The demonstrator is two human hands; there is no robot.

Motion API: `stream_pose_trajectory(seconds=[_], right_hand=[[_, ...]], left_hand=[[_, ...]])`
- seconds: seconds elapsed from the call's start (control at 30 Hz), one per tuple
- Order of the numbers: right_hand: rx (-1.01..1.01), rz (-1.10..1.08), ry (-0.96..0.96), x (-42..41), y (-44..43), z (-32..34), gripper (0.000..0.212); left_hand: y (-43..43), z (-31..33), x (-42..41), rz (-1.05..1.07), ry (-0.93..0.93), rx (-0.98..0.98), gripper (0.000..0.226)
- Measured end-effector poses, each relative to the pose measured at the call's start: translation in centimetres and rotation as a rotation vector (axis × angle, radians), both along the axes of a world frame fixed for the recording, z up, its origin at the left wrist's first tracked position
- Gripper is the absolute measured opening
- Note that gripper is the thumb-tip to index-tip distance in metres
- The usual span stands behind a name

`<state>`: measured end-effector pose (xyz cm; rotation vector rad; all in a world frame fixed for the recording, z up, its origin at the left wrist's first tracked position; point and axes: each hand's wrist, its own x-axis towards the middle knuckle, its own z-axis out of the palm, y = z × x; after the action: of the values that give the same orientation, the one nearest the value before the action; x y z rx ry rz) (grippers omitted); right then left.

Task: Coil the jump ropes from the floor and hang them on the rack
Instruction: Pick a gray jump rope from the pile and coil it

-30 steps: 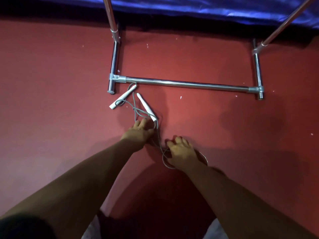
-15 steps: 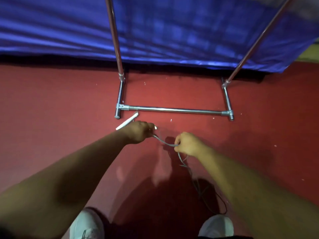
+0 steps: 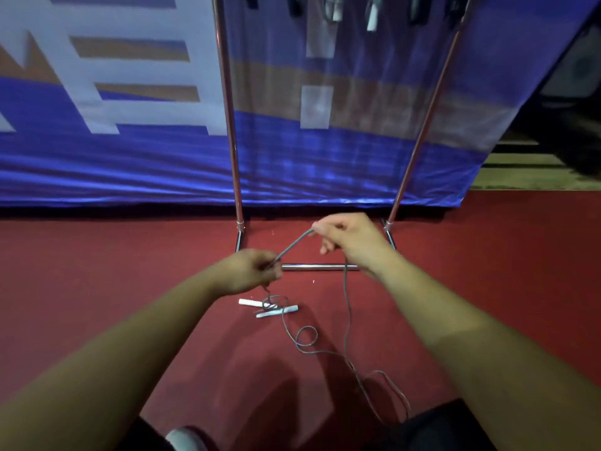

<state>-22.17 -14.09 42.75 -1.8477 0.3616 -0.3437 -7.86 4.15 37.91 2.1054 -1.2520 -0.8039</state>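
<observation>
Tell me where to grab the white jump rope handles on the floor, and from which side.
From above, probably, at the middle where the two white handles meet. They lie flat on the red floor, left to right, so a grip can close across both from front and back. The left hand, holding the cord, is nearest.

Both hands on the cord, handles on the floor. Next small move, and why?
Probably bring the right hand over to the left hand, laying the span of rope between them as a first loop: both pinch it, while the white handles and most of its length lie loose on the floor.
</observation>
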Motion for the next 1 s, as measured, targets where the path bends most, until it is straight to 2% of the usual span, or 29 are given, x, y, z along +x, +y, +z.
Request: stream_pose_trajectory(seconds=[0.07, 0.13, 0.23, 0.3, 0.33, 0.4, 0.43, 0.47, 0.53, 0.63, 0.67, 0.77, 0.83, 0.9, 0.93, 1.0], right_hand=[[0.061, -0.128, -0.115, -0.8, -0.7, 1.4, 0.019], [0.068, -0.232, -0.175, -1.7, -1.5, 1.7, 0.027], [-0.116, -0.264, -0.026, -3.3, -2.0, 0.3, 0.026], [-0.181, -0.223, 0.160, -4.0, -2.2, -1.1, 0.012], [-0.181, -0.201, 0.254, -4.1, -2.1, -1.5, 0.010], [-0.252, -0.169, 0.320, -4.0, -1.7, -1.6, 0.063], [-0.274, -0.131, 0.281, -3.8, -1.2, -1.3, 0.081], [-0.275, -0.069, 0.221, -3.6, -0.3, -0.9, 0.088], [-0.247, 0.072, 0.150, -3.2, 1.5, -0.6, 0.075], [-0.257, 0.147, 0.114, -2.5, 3.2, -1.2, 0.021], [-0.244, 0.150, 0.086, -2.4, 3.5, -1.2, 0.009], [-0.081, 0.147, -0.020, -2.1, 3.1, 0.2, 0.012], [0.087, 0.062, -0.160, -1.9, 2.6, 1.7, 0.014], [0.261, -0.082, -0.296, -1.8, 1.5, 2.8, 0.018], [0.292, -0.157, -0.322, -1.8, 0.9, 3.0, 0.019], [0.130, -0.301, -0.214, -2.1, -0.4, 2.3, 0.022]], left_hand=[[2.2, -1.7, 0.1, -0.015, -0.055, 0.101, 0.017], [3.4, -2.3, 0.0, 0.039, -0.054, 0.112, 0.021], [3.4, -1.0, -0.2, 0.158, 0.007, -0.052, 0.016], [3.0, 0.5, -0.4, 0.240, 0.060, -0.226, 0.007], [2.8, 1.2, -0.5, 0.269, 0.068, -0.287, 0.010], [2.6, 2.6, -1.0, 0.213, 0.081, -0.338, 0.010], [2.6, 3.3, -1.5, 0.153, 0.090, -0.330, 0.009], [2.5, 3.8, -1.9, 0.102, 0.093, -0.312, 0.011], [2.3, 4.3, -2.5, 0.055, 0.106, -0.312, 0.016], [1.6, 4.5, -2.6, 0.058, 0.173, -0.369, 0.010], [1.5, 4.6, -2.4, 0.067, 0.174, -0.388, 0.012], [1.0, 3.9, -2.0, 0.109, 0.217, -0.396, 0.017], [0.6, 1.9, -1.8, 0.040, 0.226, -0.248, 0.016], [0.5, -1.2, -1.3, -0.005, 0.125, 0.004, 0.019], [0.6, -2.2, -1.0, 0.024, 0.114, 0.082, 0.022], [0.5, -2.6, -0.5, 0.128, 0.196, 0.047, 0.025]])
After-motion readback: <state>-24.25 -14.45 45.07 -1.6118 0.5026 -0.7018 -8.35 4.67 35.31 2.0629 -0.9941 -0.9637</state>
